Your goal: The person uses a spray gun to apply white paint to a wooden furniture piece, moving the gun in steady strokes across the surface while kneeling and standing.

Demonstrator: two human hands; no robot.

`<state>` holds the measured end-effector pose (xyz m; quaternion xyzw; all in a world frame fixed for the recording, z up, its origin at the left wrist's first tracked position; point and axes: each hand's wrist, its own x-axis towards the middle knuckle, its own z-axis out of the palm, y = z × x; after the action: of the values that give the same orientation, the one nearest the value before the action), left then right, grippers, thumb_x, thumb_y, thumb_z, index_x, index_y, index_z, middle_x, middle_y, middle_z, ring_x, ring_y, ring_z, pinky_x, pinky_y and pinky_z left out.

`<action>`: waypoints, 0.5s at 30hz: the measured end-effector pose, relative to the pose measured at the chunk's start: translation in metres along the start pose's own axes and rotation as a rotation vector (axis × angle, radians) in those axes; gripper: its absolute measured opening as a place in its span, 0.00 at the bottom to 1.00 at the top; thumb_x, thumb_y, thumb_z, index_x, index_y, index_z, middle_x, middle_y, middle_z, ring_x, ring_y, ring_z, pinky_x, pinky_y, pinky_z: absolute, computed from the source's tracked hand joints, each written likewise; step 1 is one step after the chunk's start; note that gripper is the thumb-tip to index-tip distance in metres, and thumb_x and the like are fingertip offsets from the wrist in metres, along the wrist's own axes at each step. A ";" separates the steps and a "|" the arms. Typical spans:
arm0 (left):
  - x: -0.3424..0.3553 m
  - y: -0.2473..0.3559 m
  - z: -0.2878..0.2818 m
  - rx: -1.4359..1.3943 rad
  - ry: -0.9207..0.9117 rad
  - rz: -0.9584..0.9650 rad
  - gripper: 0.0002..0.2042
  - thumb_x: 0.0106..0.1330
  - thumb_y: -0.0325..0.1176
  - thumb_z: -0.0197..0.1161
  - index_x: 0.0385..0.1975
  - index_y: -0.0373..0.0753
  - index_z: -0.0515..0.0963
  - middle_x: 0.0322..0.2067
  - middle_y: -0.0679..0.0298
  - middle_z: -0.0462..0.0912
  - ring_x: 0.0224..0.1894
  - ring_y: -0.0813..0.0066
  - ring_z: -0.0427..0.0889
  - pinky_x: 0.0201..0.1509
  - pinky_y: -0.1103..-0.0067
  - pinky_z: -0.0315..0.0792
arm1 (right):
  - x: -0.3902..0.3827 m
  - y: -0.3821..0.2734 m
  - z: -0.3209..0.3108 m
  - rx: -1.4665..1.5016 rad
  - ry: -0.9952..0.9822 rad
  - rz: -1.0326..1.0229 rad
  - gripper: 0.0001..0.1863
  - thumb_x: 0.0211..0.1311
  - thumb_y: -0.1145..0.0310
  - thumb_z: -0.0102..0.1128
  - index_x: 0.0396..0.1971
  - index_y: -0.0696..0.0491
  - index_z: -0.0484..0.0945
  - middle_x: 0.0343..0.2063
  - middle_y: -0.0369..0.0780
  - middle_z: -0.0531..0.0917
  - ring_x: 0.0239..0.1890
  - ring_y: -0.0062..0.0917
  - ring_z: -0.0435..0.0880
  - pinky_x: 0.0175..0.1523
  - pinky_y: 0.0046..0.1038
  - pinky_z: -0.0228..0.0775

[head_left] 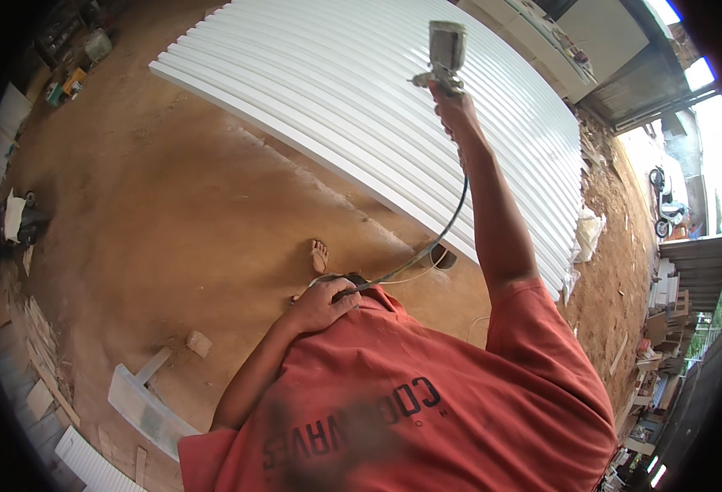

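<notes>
My right arm reaches forward over a broad row of white slats [320, 107], laid side by side. In my right hand [458, 115] is a paint spray gun [447, 51] with a paint-smeared cup on top, held upright above the slats. A dark air hose [428, 250] hangs from the gun's grip and curves back to my waist. There my left hand [328, 303] has its fingers closed around the hose, close against my red shirt.
Brown dirt floor [172, 213] spreads to the left, with a small block [199, 343] and a pale panel [148, 410] on it. Crumpled plastic sheeting [589, 234] lies by the slats' right end. Scrap wood [660, 361] is piled at right; a motorcycle [662, 201] stands farther off.
</notes>
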<state>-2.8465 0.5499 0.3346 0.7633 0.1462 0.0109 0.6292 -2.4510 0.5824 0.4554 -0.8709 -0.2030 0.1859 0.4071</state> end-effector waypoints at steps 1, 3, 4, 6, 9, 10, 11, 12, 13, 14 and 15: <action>0.004 0.000 -0.013 0.038 0.019 -0.005 0.15 0.70 0.41 0.60 0.42 0.34 0.79 0.35 0.59 0.84 0.39 0.69 0.81 0.46 0.74 0.73 | 0.010 -0.011 0.013 0.022 -0.016 -0.040 0.28 0.60 0.36 0.59 0.22 0.48 0.74 0.12 0.28 0.68 0.11 0.14 0.61 0.16 0.24 0.50; 0.011 0.003 -0.034 -0.017 0.019 -0.059 0.15 0.70 0.41 0.60 0.42 0.33 0.79 0.35 0.59 0.85 0.39 0.72 0.81 0.45 0.74 0.73 | 0.024 -0.024 0.033 0.049 -0.049 -0.076 0.26 0.61 0.38 0.59 0.26 0.49 0.76 0.12 0.28 0.68 0.12 0.14 0.61 0.17 0.24 0.50; 0.012 0.004 -0.047 -0.027 0.038 -0.089 0.15 0.70 0.40 0.60 0.42 0.33 0.79 0.35 0.59 0.85 0.39 0.72 0.81 0.46 0.75 0.73 | 0.027 -0.045 0.045 0.064 -0.081 -0.087 0.24 0.62 0.41 0.59 0.30 0.49 0.79 0.13 0.28 0.68 0.12 0.14 0.61 0.16 0.24 0.51; 0.023 0.006 -0.068 -0.018 0.049 -0.133 0.14 0.70 0.39 0.59 0.42 0.32 0.79 0.36 0.60 0.85 0.39 0.73 0.81 0.46 0.75 0.74 | 0.038 -0.070 0.054 0.061 -0.120 -0.061 0.23 0.62 0.43 0.59 0.34 0.51 0.82 0.14 0.30 0.69 0.13 0.14 0.62 0.16 0.25 0.51; 0.039 0.002 -0.085 -0.002 0.037 -0.177 0.14 0.70 0.38 0.59 0.43 0.32 0.79 0.36 0.60 0.85 0.39 0.74 0.81 0.46 0.76 0.73 | 0.042 -0.083 0.057 0.055 -0.144 -0.088 0.25 0.61 0.41 0.60 0.34 0.52 0.82 0.16 0.31 0.71 0.13 0.15 0.63 0.17 0.25 0.53; 0.046 -0.003 -0.088 -0.020 0.023 -0.167 0.13 0.70 0.38 0.58 0.43 0.33 0.79 0.36 0.60 0.85 0.39 0.75 0.81 0.46 0.76 0.73 | 0.045 -0.079 0.056 0.016 -0.135 -0.059 0.25 0.62 0.42 0.60 0.36 0.52 0.82 0.16 0.32 0.72 0.14 0.15 0.64 0.18 0.25 0.54; 0.053 -0.008 -0.092 -0.039 0.006 -0.157 0.13 0.70 0.38 0.58 0.43 0.33 0.79 0.35 0.60 0.84 0.39 0.75 0.81 0.46 0.76 0.73 | 0.047 -0.071 0.053 -0.022 -0.124 -0.028 0.25 0.62 0.42 0.60 0.37 0.52 0.83 0.17 0.33 0.73 0.15 0.15 0.65 0.19 0.25 0.56; 0.060 -0.012 -0.095 -0.029 -0.020 -0.133 0.13 0.71 0.38 0.58 0.43 0.33 0.79 0.36 0.60 0.84 0.39 0.75 0.81 0.46 0.76 0.73 | 0.049 -0.061 0.050 -0.059 -0.112 0.005 0.25 0.63 0.42 0.60 0.39 0.53 0.83 0.18 0.33 0.74 0.16 0.16 0.66 0.20 0.25 0.57; 0.066 -0.014 -0.098 -0.024 -0.038 -0.113 0.13 0.71 0.38 0.58 0.43 0.33 0.79 0.36 0.60 0.84 0.39 0.75 0.81 0.47 0.76 0.74 | 0.043 -0.051 0.048 -0.038 -0.083 -0.036 0.25 0.64 0.43 0.59 0.41 0.52 0.83 0.18 0.33 0.74 0.18 0.15 0.67 0.21 0.25 0.59; 0.072 -0.016 -0.099 -0.023 -0.061 -0.090 0.14 0.71 0.39 0.58 0.43 0.33 0.79 0.36 0.60 0.84 0.39 0.75 0.80 0.47 0.76 0.74 | 0.033 -0.038 0.042 -0.022 -0.050 -0.075 0.24 0.65 0.45 0.59 0.43 0.51 0.83 0.19 0.34 0.75 0.19 0.15 0.68 0.23 0.25 0.60; 0.079 -0.017 -0.101 -0.027 -0.105 -0.086 0.14 0.71 0.39 0.57 0.43 0.34 0.79 0.36 0.59 0.84 0.39 0.75 0.81 0.47 0.76 0.73 | 0.025 -0.025 0.036 -0.007 -0.015 -0.113 0.23 0.66 0.46 0.58 0.45 0.51 0.83 0.19 0.34 0.76 0.20 0.15 0.69 0.25 0.26 0.61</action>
<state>-2.7951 0.6677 0.3258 0.7472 0.1455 -0.0540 0.6462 -2.4524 0.6320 0.4494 -0.8580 -0.2554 0.1686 0.4124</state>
